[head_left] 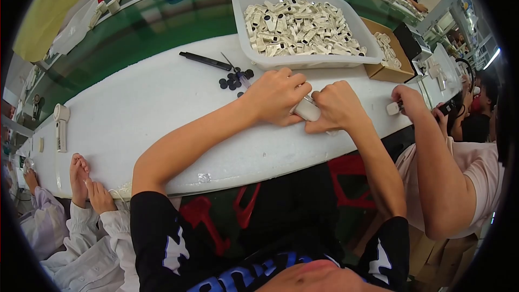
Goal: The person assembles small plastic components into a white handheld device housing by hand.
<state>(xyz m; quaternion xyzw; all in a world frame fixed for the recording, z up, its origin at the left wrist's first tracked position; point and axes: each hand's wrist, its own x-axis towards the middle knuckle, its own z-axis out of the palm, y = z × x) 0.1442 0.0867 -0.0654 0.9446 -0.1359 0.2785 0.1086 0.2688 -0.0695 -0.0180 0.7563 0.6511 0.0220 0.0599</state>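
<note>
Over the white work surface, both my hands close around one small white plastic housing [307, 111] with a smooth rounded end. My left hand [278, 98] grips it from the left, fingers curled. From the right, my right hand [339, 107] clasps it with the knuckles up. My fingers cover most of the piece, so its full shape is hidden. Left of my left hand lie several small round black caps [232, 83], a thin-shafted screwdriver [242, 78] and a slim black tool [204, 60].
A translucent bin [330, 64] heaped with small white parts stands beyond my hands, beside a cardboard box [370, 26] of similar parts. A white handheld device [60, 127] lies far left. Co-workers' hands [89, 184] are at left, and another person's hand [409, 103] holds a white piece at right.
</note>
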